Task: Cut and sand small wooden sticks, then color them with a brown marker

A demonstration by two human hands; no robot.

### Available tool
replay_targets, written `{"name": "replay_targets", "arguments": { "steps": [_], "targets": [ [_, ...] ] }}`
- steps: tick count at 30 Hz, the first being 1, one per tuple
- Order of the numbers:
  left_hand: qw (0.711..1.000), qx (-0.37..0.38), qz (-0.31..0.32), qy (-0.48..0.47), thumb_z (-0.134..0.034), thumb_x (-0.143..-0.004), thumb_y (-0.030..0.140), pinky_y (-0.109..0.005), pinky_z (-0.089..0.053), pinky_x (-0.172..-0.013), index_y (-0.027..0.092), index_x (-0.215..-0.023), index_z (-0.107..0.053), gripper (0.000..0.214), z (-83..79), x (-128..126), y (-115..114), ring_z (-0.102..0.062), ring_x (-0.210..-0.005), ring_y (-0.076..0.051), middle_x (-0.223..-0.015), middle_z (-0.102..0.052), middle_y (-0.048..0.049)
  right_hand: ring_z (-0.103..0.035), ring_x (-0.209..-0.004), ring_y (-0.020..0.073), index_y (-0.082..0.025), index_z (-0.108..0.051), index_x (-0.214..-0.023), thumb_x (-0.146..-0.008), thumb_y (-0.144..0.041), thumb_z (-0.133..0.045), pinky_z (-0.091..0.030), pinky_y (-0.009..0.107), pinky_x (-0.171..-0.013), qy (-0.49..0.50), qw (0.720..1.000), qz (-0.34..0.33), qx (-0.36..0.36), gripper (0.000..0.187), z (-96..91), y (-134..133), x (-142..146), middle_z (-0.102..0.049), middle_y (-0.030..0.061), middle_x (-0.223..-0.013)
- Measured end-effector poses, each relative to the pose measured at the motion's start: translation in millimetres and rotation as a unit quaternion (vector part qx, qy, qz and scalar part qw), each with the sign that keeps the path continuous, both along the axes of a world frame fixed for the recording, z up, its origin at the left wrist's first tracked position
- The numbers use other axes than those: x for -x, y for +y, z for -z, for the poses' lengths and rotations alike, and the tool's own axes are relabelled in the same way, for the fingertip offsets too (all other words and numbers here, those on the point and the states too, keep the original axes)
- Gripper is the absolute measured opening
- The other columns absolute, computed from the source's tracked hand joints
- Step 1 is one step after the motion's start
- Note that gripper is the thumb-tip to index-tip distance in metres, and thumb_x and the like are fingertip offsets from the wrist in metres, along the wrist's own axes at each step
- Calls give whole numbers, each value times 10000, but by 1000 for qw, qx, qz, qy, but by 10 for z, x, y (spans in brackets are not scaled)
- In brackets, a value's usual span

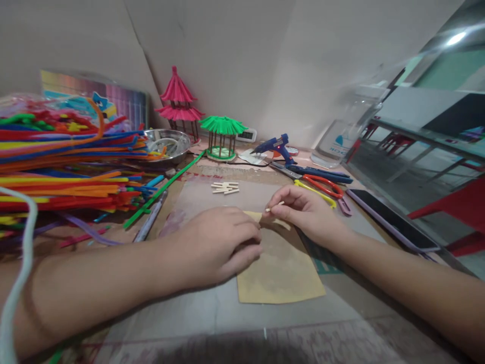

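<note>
On the tabletop (182, 313), a flat, four-sided, yellow-brown sheet (280, 273). Over its left edge, the left hand (227, 240), fingers softly curled; cannot tell if holding something. By the sheet's far end, the right hand (303, 210), pinching a tiny pale stick (268, 209) between thumb and finger. Long way of the stick mostly sideways, right end a bit higher. Farther off, a little pile of short, straight, pale sticks (225, 188). Then a blue plastic glue gun (279, 147), nose to the left, and a hut with a fuzzy green roof (223, 125).
</note>
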State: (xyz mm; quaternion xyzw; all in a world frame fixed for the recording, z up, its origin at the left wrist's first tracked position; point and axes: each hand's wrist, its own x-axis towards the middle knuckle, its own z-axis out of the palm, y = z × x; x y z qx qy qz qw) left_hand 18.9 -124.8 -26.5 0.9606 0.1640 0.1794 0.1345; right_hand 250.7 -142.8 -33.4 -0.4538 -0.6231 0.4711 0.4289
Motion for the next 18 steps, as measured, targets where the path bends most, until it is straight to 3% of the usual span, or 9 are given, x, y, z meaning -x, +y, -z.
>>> {"name": "replay_targets", "arguments": {
  "steps": [4, 10, 14, 18],
  "targets": [
    [991, 105, -66, -57, -575, -971, 276, -285, -458, -755, 210, -966, -692, 135, 0, -9, 65, -654, -847, -165, -910, -726, -6, -750, -806, 177, -206, -626, -873, -795, -369, -804, -594, 310, -756, 35, 999, -19, 13, 254, -25, -68, 59, -762, 33, -844],
    [985, 111, -100, -81, -631, -950, 385, -301, -427, -734, 186, -874, -639, 213, -12, -10, 72, -598, -861, -192, -869, -652, -25, -736, -765, 152, -214, -609, -897, -895, -327, -691, -577, 266, -692, 5, 999, -43, 6, 140, -14, -164, 117, -749, 18, -815],
    [990, 97, -55, -89, -588, -991, 376, -300, -427, -777, 188, -854, -646, 240, -10, -1, 84, -588, -863, -175, -865, -649, -16, -691, -724, 125, -212, -634, -891, -933, -255, -636, -524, 228, -650, -103, 989, -46, -92, 60, -14, -217, 151, -728, 0, -806],
    [992, 75, -40, -92, -535, -1023, 344, -294, -430, -794, 181, -852, -646, 261, -18, 20, 74, -587, -846, -162, -844, -643, -9, -651, -750, 137, -198, -676, -867, -943, -247, -655, -494, 249, -696, -215, 947, -31, -237, 93, -21, -215, 147, -710, 17, -805]
  ]
}}
